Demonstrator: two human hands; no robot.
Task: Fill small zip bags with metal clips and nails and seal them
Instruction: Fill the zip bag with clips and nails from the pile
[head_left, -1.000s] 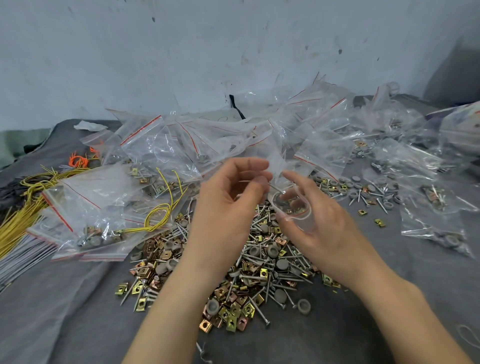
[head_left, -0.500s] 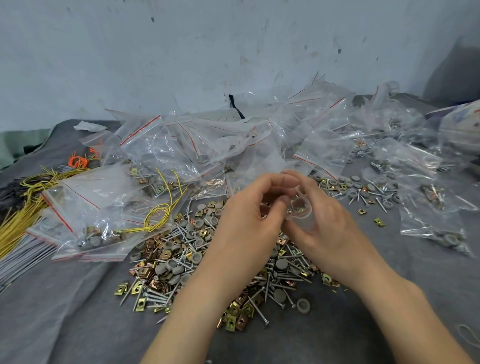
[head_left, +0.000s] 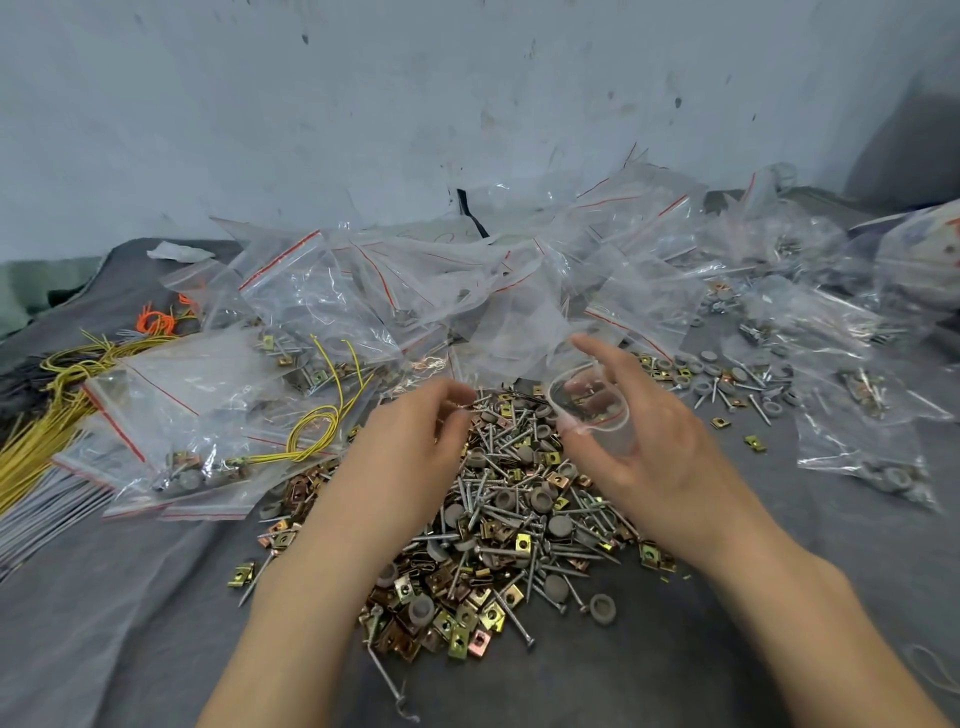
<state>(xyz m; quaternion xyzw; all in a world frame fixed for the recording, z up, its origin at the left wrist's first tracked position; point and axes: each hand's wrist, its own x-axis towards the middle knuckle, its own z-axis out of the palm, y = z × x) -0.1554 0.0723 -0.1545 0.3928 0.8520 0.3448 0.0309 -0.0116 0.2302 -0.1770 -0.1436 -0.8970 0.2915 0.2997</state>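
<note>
Gripping an open zip bag (head_left: 597, 434), the right hand (head_left: 662, 457) is beside the left hand (head_left: 410, 452), whose curled grip's contents are unclear.

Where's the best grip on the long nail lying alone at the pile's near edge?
Pinch the nail mid-shank from above, fingers across its length. It lies flat on the cloth, its lower half clear of the pile.

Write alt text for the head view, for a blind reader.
A right hand holds a small clear container above a heap of nails, clips and grey caps on grey cloth; the left hand hangs beside it, fingers curled. Filled zip bags lie behind, yellow wires at left.
</note>
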